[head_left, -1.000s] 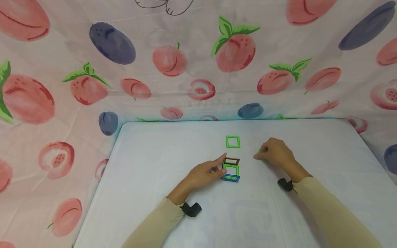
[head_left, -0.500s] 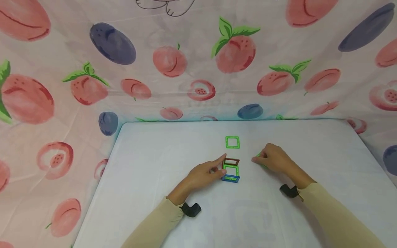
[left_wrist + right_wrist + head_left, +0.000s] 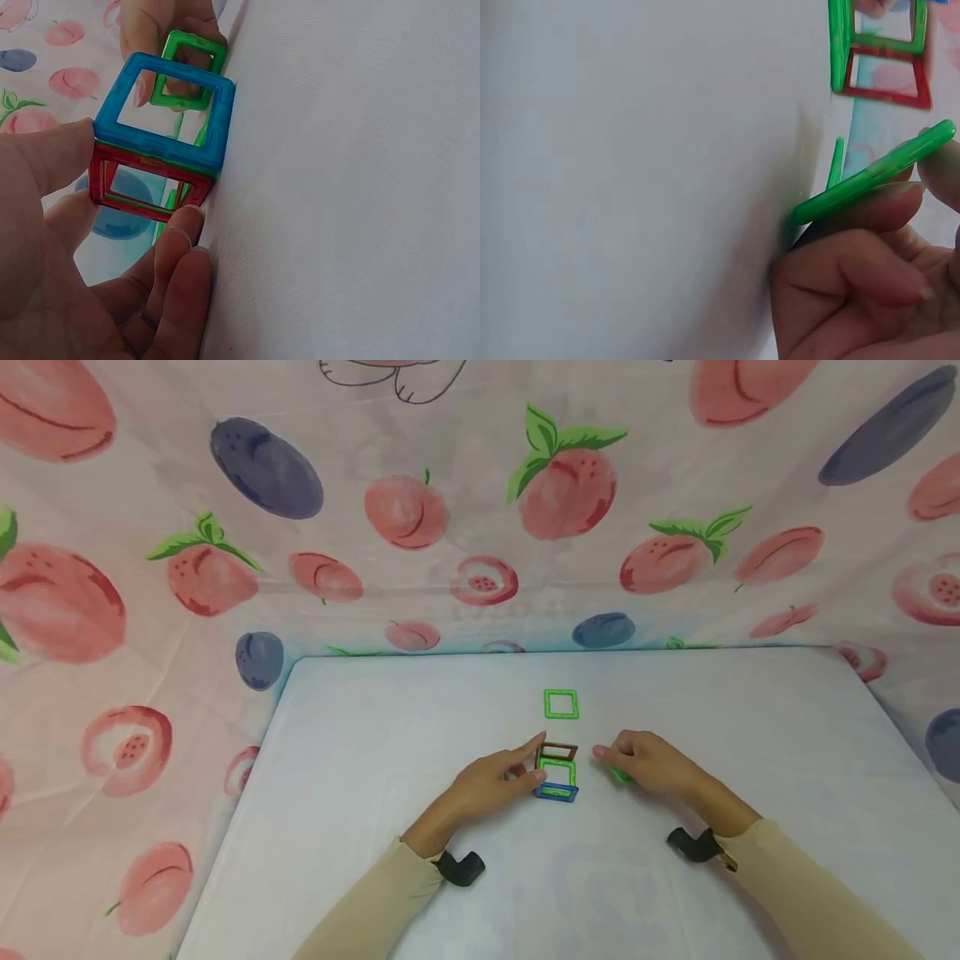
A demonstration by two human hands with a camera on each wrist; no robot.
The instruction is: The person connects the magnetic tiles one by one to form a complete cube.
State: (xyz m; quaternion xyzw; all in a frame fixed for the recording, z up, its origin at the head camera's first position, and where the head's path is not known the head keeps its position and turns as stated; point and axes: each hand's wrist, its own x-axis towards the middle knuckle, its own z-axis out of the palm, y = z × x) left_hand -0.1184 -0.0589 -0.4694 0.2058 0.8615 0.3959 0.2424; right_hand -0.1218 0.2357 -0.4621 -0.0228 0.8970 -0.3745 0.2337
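Right grip (image 3: 652, 766) holds a green square frame (image 3: 874, 174) (tilted) at the fingertips (image 3: 885, 210)

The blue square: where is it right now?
In the head view, the blue square is just right of the picture's middle, on the near side of the red and green box, beside the left hand's grip.

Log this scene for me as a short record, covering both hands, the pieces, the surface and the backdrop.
Left hand: grips the joined frames
Right hand: holds a green frame, apart from the joined frames
Joined frames' colours: blue, red, green
Blue side: nearest the person
Loose piece: green square, on the table beyond the joined frames
Surface: white table
Backdrop: fruit-print cloth
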